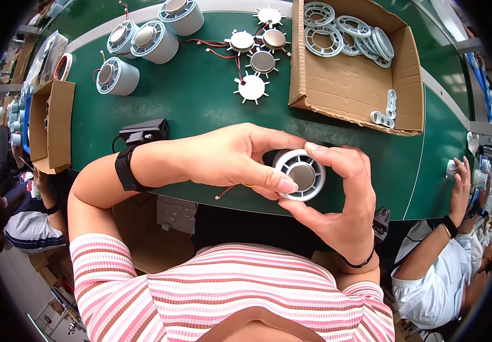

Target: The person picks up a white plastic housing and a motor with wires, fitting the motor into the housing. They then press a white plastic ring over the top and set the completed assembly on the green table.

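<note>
- Here we see both hands closed round one small round unit (299, 174): white plastic ring with radial ribs, a smooth dull-metal disc set in its middle, held just above the near edge of the green table (200, 102).
- Left hand (229, 157): fingers wrapped over the unit's far side, thumb pressed flat on its face beside the disc.
- Right hand (337, 199): curled under and around the rim, forefinger hooked over the top edge.
- A thin red wire (226, 192) trails from below the left palm.
- Farther back we note white cylindrical housings (143, 43) with ribbed tops, and flat spoked discs (254, 62) with red leads.
- An open corrugated cardboard box (354, 85) holds loose white ribbed rings (343, 31).
- A matte black strap (125, 169) sits on the left wrist.
</note>
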The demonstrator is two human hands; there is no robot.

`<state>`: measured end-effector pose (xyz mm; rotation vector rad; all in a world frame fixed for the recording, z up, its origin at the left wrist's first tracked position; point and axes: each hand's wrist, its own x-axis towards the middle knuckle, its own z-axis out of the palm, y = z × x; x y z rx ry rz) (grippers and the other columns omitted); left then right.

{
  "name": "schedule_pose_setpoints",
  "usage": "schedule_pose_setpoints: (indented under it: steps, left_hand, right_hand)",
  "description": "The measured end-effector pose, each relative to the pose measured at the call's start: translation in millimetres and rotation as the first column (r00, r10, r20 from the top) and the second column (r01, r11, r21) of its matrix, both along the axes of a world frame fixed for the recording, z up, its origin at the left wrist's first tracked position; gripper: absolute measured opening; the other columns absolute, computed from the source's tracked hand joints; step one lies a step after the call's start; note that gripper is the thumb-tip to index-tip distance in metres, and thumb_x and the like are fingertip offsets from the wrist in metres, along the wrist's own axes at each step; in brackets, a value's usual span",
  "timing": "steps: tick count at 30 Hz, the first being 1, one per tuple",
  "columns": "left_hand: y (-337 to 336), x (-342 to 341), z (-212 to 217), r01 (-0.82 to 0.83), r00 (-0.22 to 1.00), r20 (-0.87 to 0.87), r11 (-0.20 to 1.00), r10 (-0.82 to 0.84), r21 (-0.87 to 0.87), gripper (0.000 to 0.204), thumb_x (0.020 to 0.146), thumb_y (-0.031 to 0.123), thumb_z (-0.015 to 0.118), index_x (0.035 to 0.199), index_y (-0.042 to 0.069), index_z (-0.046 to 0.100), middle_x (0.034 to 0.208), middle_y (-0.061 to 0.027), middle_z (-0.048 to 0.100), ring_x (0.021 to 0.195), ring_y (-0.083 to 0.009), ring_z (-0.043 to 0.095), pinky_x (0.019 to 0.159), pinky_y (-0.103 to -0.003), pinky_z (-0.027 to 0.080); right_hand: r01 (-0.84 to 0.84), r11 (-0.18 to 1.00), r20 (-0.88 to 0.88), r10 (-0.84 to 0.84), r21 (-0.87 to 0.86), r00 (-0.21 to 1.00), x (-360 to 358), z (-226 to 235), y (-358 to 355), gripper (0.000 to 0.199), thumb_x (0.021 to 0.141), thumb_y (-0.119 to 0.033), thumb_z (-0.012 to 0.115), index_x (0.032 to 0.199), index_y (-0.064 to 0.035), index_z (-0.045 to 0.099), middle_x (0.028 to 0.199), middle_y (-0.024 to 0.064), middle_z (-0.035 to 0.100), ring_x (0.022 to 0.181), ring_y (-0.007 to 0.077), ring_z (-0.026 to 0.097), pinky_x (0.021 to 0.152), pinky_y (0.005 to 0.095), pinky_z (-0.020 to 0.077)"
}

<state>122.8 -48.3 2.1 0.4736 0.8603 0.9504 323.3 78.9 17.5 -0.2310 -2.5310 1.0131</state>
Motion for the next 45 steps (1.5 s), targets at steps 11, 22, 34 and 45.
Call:
schedule_pose_setpoints:
  steps: [11,22,34,45]
  left_hand:
    - [-20.7,-8.5,21.6,0.098,0.549,-0.789,0.916,0.276,0.388,0.029,0.094,0.016,0.076,0.116,0.001,0.063,0.102,-0.007,0.065,0.09,-0.0166,0.064,0.08,-0.031,0.053]
    - [-105.3,-90.7,47.7,-0.256,-0.576,-0.806,0.907,0.135,0.335,0.044,0.082,0.014,0.081,0.117,0.004,0.056,0.11,-0.014,0.058,0.1,-0.0323,0.061,0.084,-0.041,0.052]
    - [-40.1,9.0,56.3,0.417,-0.349,-0.848,0.877,0.398,0.24,0.063,0.071,0.023,0.089,0.122,0.003,0.057,0.109,-0.0112,0.057,0.096,-0.0316,0.058,0.088,-0.041,0.046]
    - [-24.3,5.3,33.6,0.476,-0.003,-0.954,0.839,0.299,0.261,0.066,0.079,0.042,0.085,0.12,0.002,0.054,0.108,-0.0132,0.054,0.085,-0.0305,0.063,0.075,-0.04,0.051]
  right_hand:
    - [0.062,0.992,0.009,-0.064,0.11,0.998,11.9,-4.5,-12.5,0.07,0.067,0.003,0.083,0.133,-0.0026,0.062,0.128,0.0142,0.058,0.112,0.0308,0.061,0.095,0.04,0.0513]
    - [0.623,0.622,-0.197,-0.614,0.474,0.764,72.1,20.4,85.9,0.045,0.082,-0.002,0.077,0.126,-0.0021,0.066,0.13,0.014,0.06,0.121,0.0323,0.057,0.104,0.0427,0.0441]
    - [0.059,0.638,-0.041,-0.043,0.768,0.998,-100.8,9.9,175.8,0.016,0.083,-0.011,0.077,0.097,-0.0051,0.072,0.105,0.0055,0.063,0.119,0.0304,0.057,0.1,0.0425,0.0431]
    - [0.004,0.84,-0.008,0.001,0.543,1.0,-14.9,66.9,59.9,0.028,0.071,-0.006,0.083,0.09,-0.0005,0.064,0.107,0.0125,0.057,0.111,0.0363,0.058,0.092,0.0447,0.0484]
